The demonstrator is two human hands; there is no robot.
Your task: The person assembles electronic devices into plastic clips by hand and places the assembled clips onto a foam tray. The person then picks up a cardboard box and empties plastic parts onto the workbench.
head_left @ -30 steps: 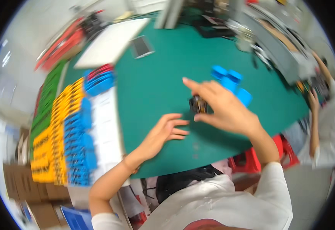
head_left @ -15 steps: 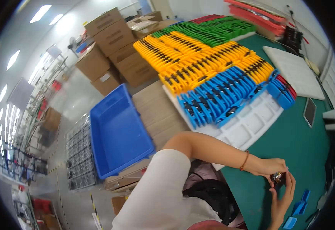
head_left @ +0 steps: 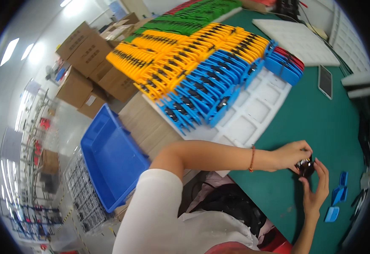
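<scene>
Over the green table my left hand (head_left: 292, 155) pinches a small dark part with a shiny metallic face (head_left: 305, 167). From the other side my right hand (head_left: 315, 189) holds the same part, with its thumb below and fingertips at the edge. The fingers cover some of it, and its exact kind cannot be made out. To the right of my right hand lie a blue plastic piece with angled arms (head_left: 340, 188) and a smaller blue piece (head_left: 332, 214).
A white compartmented tray (head_left: 259, 106) bears rows of blue and yellow clip-like pieces (head_left: 193, 55), with green ones behind. Beyond my hands lie a phone (head_left: 325, 82) and a white foam panel (head_left: 295, 40). A blue bin (head_left: 115, 156) and cardboard boxes (head_left: 83, 53) are at left.
The whole view has shifted, so the trays and the phone sit farther left and higher. Both hands stay at the dark part, which shows a shinier, turned face; the right fingers are slightly more spread.
</scene>
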